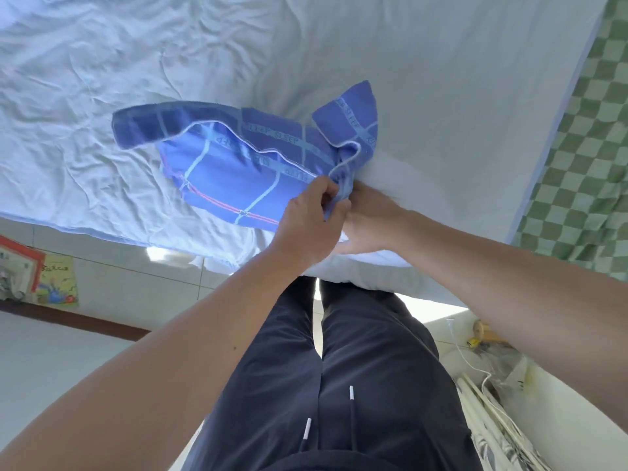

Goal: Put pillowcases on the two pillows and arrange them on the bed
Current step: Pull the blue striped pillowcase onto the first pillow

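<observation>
Both hands meeting at the near edge of the bed. Left hand [311,215] curled, pinching the bunched hem of the pillowcase [234,171] between thumb and fingers. Right hand [365,220] just beside it and partly hidden behind it, fingers reaching toward the same bunched hem; cannot tell whether closed around the cloth or only touching it.

Largest of all, the bed [441,96], covered by a pale, rumpled sheet, filling the far half of the view. On its far right side, a green-and-white checked cloth [584,171] hanging down. In the near middle, dark trousers [356,368] with two white-tipped drawstrings, the person standing against the bed edge. Below the bed on the left, pale tiled floor [112,290] with a dark strip running across it.

Next, the pillowcase itself: blue with lighter grid lines, red stripes and bands of repeated lettering, lying crumpled on the sheet near the bed's near edge, mouth open and one corner standing up toward the far right. Under the hands, a white pillow [390,175], one end at the pillowcase mouth, the rest blurred.

Smaller things: colourful books [40,277] on the floor at the far left; a white cable [469,362] and assorted clutter at the near right.
</observation>
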